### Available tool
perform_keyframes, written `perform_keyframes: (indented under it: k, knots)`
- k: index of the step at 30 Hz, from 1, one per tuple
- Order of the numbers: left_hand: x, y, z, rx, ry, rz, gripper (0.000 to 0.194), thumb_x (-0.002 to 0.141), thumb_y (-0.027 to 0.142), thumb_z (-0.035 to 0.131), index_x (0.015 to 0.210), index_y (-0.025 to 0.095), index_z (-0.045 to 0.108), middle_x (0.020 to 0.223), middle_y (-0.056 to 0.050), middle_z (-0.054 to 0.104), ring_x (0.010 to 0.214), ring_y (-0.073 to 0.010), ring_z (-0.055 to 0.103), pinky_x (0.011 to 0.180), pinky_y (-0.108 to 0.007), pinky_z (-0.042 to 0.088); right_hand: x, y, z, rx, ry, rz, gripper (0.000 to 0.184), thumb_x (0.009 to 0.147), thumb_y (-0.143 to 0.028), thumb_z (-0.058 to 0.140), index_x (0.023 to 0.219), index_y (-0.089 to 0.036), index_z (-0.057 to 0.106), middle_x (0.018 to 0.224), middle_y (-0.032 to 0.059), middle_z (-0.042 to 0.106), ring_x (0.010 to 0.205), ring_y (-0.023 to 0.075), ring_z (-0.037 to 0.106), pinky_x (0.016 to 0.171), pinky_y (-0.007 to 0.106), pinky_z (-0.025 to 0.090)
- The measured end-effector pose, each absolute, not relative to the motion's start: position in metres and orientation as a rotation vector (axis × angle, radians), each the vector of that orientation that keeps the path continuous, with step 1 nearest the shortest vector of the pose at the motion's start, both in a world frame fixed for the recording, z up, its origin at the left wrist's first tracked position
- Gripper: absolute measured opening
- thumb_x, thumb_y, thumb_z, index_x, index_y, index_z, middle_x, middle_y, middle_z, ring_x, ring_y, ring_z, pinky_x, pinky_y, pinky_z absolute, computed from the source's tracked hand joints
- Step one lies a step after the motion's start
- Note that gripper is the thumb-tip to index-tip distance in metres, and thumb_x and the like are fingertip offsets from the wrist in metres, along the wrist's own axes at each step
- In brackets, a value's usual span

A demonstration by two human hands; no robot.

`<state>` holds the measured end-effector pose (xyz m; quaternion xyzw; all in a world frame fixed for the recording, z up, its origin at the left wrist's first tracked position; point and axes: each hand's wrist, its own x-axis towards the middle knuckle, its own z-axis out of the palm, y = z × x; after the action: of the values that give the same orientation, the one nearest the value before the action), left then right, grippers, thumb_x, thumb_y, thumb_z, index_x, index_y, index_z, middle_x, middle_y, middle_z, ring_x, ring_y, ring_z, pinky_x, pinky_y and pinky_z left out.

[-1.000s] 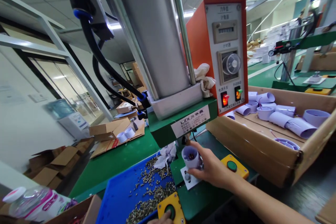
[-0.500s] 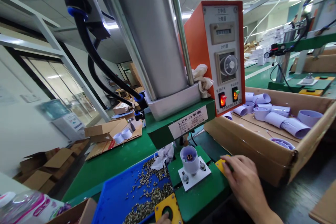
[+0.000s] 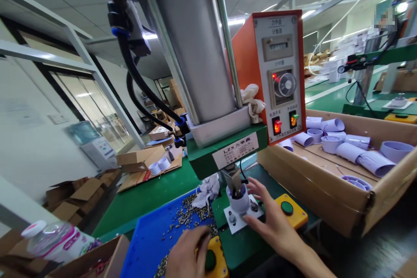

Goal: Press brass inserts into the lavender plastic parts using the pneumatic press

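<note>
A white plastic ring [image 3: 239, 202] stands upright on a white metal plate [image 3: 235, 225] under the press, whose metal tool [image 3: 233, 179] reaches down into it. My right hand [image 3: 273, 219] is open around the ring's right side, thumb in front and fingers behind; whether it touches is unclear. My left hand [image 3: 187, 254] is over the edge of the blue tray [image 3: 143, 243], beside the left yellow button box [image 3: 219, 257]. Its fingers are bent with the thumb apart, and nothing shows in them. Small metal fittings [image 3: 185, 213] lie scattered in the tray.
An orange control box [image 3: 247, 56] is mounted on the press's right. Below it are the right yellow button box [image 3: 301, 216] and a cardboard box [image 3: 312, 186] of white rings. A bottle [image 3: 61, 241] leans at the lower left beside a small carton [image 3: 114, 252].
The press tool has come down into the ring. My right hand has left its button box for the ring; my left hand has lifted off its button toward the tray. A red timer light is on.
</note>
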<state>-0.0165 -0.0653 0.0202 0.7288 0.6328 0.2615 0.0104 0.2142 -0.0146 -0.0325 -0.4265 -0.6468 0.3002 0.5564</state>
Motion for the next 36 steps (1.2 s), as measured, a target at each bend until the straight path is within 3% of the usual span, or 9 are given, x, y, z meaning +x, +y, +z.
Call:
perform_keyframes:
  k: [2, 5, 8, 14, 17, 21, 29, 33, 36]
  knots:
    - [-0.007, -0.048, 0.04, 2.125, 1.973, 0.84, 0.018, 0.083, 0.03, 0.055, 0.091, 0.03, 0.072, 0.094, 0.003, 0.075, 0.088, -0.0159, 0.068, 0.081, -0.025, 0.051, 0.197, -0.009, -0.019, -0.906, -1.513, 0.787, 0.073, 0.074, -0.021, 0.065, 0.14, -0.025, 0.033, 0.134, 0.0056, 0.055, 0.123, 0.0206, 0.053, 0.104, 0.034, 0.042]
    - [0.011, -0.028, 0.064, 2.025, 1.897, 0.859, 0.021, 0.082, 0.028, 0.054, 0.092, 0.028, 0.072, 0.094, 0.003, 0.075, 0.089, -0.0163, 0.067, 0.084, -0.027, 0.049, 0.183, -0.005, -0.01, -0.896, -1.468, 0.799, 0.05, 0.074, -0.017, 0.063, 0.121, -0.022, 0.051, 0.113, 0.0041, 0.066, 0.104, 0.0197, 0.062, 0.091, 0.028, 0.048]
    - [0.027, -0.017, 0.083, 2.053, 1.838, 0.853, 0.02, 0.08, 0.032, 0.056, 0.088, 0.025, 0.074, 0.086, 0.001, 0.072, 0.08, -0.0162, 0.065, 0.074, -0.027, 0.047, 0.182, -0.004, -0.011, -0.909, -1.462, 0.799, 0.037, 0.072, -0.015, 0.063, 0.109, -0.02, 0.057, 0.099, 0.0029, 0.068, 0.09, 0.0184, 0.063, 0.08, 0.025, 0.049]
    - [0.054, -0.002, 0.108, 2.133, 1.758, 0.725, 0.015, 0.073, 0.029, 0.06, 0.075, 0.022, 0.074, 0.08, 0.0, 0.07, 0.08, -0.0159, 0.063, 0.075, -0.027, 0.045, 0.182, 0.0, -0.014, -0.896, -1.433, 0.838, 0.057, 0.071, -0.014, 0.062, 0.126, -0.023, 0.049, 0.122, 0.0044, 0.06, 0.114, 0.0213, 0.056, 0.1, 0.031, 0.042]
    - [0.07, 0.006, 0.115, 2.197, 1.788, 0.527, 0.011, 0.069, 0.023, 0.061, 0.073, 0.019, 0.071, 0.082, -0.001, 0.071, 0.085, -0.0167, 0.064, 0.081, -0.028, 0.044, 0.182, 0.0, -0.013, -0.909, -1.436, 0.855, 0.056, 0.071, -0.013, 0.062, 0.125, -0.023, 0.05, 0.12, 0.005, 0.061, 0.113, 0.0222, 0.056, 0.099, 0.032, 0.042]
    - [0.082, 0.014, 0.117, 2.246, 1.754, 0.354, 0.005, 0.067, 0.02, 0.06, 0.068, 0.018, 0.065, 0.079, -0.001, 0.068, 0.082, -0.0165, 0.061, 0.074, -0.027, 0.044, 0.183, -0.001, -0.014, -0.888, -1.435, 0.878, 0.058, 0.071, -0.013, 0.061, 0.126, -0.024, 0.05, 0.122, 0.005, 0.06, 0.113, 0.0219, 0.055, 0.099, 0.034, 0.042]
    - [0.082, 0.019, 0.117, 2.3, 1.727, 0.321, 0.003, 0.063, 0.02, 0.063, 0.066, 0.018, 0.062, 0.074, 0.0, 0.065, 0.078, -0.0168, 0.059, 0.069, -0.028, 0.041, 0.182, 0.001, -0.008, -0.931, -1.477, 0.814, 0.057, 0.07, -0.012, 0.061, 0.126, -0.023, 0.051, 0.124, 0.0046, 0.06, 0.115, 0.0212, 0.055, 0.102, 0.035, 0.041]
    - [0.079, 0.01, 0.123, 2.31, 1.687, 0.365, 0.013, 0.069, 0.026, 0.062, 0.079, 0.02, 0.066, 0.082, -0.001, 0.069, 0.083, -0.0179, 0.061, 0.074, -0.028, 0.045, 0.197, -0.001, -0.014, -1.053, -1.663, 0.591, 0.066, 0.066, -0.014, 0.066, 0.13, -0.023, 0.051, 0.126, 0.0063, 0.061, 0.115, 0.0252, 0.055, 0.101, 0.04, 0.041]
    - [0.056, -0.014, 0.108, 2.295, 1.831, 0.549, 0.028, 0.084, 0.037, 0.048, 0.1, 0.023, 0.067, 0.097, -0.004, 0.072, 0.091, -0.0203, 0.063, 0.085, -0.034, 0.047, 0.223, -0.008, -0.038, -1.25, -1.697, 0.277, 0.048, 0.072, -0.018, 0.066, 0.119, -0.024, 0.06, 0.114, 0.0063, 0.067, 0.104, 0.0268, 0.059, 0.095, 0.044, 0.041]
